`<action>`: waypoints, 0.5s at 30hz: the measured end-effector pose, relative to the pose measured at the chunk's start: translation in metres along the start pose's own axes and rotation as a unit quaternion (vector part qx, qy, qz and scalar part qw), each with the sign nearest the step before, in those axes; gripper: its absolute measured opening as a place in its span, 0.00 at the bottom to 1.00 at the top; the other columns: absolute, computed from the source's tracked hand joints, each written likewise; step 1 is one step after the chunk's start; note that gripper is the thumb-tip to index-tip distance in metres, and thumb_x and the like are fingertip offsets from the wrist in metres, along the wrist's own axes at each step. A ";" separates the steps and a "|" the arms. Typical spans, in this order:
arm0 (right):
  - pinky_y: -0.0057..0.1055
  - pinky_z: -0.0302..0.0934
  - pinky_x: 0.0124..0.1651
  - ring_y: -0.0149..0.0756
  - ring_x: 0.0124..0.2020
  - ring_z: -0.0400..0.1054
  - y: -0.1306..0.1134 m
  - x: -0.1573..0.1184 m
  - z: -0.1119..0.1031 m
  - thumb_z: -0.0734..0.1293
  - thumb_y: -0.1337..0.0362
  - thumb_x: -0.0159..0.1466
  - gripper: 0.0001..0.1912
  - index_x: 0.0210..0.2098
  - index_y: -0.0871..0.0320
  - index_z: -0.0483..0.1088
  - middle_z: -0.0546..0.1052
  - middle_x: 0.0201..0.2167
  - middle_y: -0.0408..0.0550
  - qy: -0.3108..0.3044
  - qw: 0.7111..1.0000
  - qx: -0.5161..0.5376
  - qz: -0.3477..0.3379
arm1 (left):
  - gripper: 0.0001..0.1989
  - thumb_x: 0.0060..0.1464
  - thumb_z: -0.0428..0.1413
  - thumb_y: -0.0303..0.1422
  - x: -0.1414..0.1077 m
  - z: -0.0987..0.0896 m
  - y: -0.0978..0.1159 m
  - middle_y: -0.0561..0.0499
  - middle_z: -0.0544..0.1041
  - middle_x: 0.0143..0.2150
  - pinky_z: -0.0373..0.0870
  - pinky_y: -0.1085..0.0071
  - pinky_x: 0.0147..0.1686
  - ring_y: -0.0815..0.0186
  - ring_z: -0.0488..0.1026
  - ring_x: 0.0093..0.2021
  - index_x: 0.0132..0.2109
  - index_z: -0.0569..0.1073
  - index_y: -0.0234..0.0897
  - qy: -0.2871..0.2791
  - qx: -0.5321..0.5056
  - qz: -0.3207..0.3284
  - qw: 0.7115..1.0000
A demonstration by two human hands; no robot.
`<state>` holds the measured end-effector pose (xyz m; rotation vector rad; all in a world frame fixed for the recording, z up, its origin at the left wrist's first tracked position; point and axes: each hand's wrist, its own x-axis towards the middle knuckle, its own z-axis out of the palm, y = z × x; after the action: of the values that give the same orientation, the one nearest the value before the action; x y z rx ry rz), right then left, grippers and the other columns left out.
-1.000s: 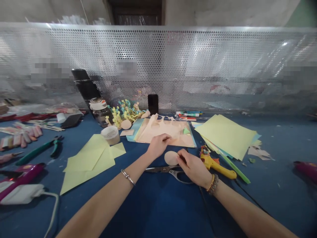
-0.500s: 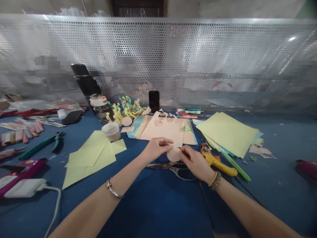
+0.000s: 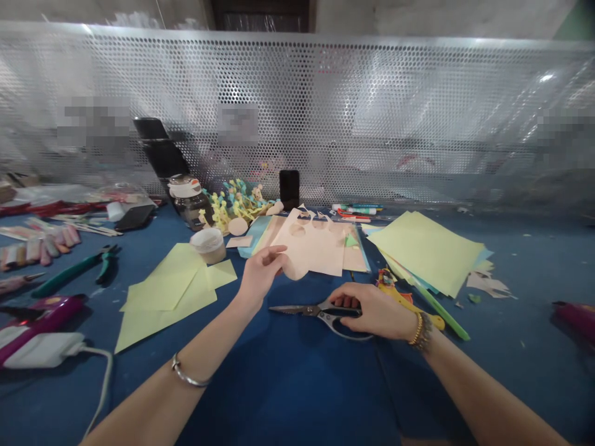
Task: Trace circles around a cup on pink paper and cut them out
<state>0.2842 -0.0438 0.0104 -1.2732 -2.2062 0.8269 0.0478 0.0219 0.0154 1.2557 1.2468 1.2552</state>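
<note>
Head view: I have the left hand grasping a peach paper disc in its fingers, at the near edge of a cut peach sheet. The right hand is clenched around the handles of steel scissors on the blue mat.

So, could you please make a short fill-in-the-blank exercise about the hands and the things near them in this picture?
The right hand grips the handles of a pair of ____.
The left hand touches a peach paper sheet that has ____ holes cut in it.
The left wrist wears a metal ____.

Missing words: scissors; round; bangle.
</note>
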 end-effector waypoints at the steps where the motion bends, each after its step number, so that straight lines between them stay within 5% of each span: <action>1: 0.31 0.66 0.38 0.33 0.33 0.70 -0.001 0.000 0.000 0.65 0.69 0.52 0.17 0.41 0.52 0.73 0.76 0.33 0.44 0.017 1.000 -0.005 -0.001 | 0.19 0.43 0.60 0.39 0.001 -0.001 -0.001 0.51 0.76 0.30 0.68 0.72 0.32 0.67 0.72 0.31 0.42 0.76 0.34 0.018 -0.006 0.009 1.000; 6: 0.31 0.66 0.38 0.33 0.33 0.70 0.004 0.003 -0.002 0.65 0.67 0.53 0.15 0.41 0.54 0.72 0.76 0.33 0.44 0.122 0.992 -0.030 0.005 | 0.19 0.44 0.60 0.38 0.005 -0.005 -0.003 0.51 0.77 0.33 0.66 0.74 0.31 0.68 0.71 0.32 0.44 0.75 0.34 0.106 -0.039 0.060 0.992; 11: 0.37 0.65 0.41 0.38 0.36 0.70 0.029 0.007 -0.009 0.64 0.64 0.57 0.14 0.43 0.56 0.72 0.76 0.37 0.49 0.265 0.954 -0.132 0.036 | 0.20 0.45 0.60 0.37 0.002 -0.003 -0.006 0.52 0.76 0.32 0.65 0.74 0.31 0.69 0.70 0.32 0.46 0.75 0.34 0.074 -0.024 0.027 0.997; 15: 0.40 0.63 0.46 0.43 0.41 0.69 0.046 0.010 -0.015 0.62 0.66 0.59 0.11 0.40 0.58 0.72 0.77 0.38 0.51 0.267 0.934 -0.235 0.044 | 0.21 0.45 0.59 0.37 -0.002 0.000 -0.007 0.51 0.77 0.34 0.65 0.74 0.33 0.68 0.71 0.33 0.48 0.75 0.36 0.045 -0.009 0.022 0.999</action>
<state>0.3167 -0.0127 -0.0104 -1.5910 -1.9524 -0.0567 0.0479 0.0203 0.0085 1.2305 1.2762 1.3647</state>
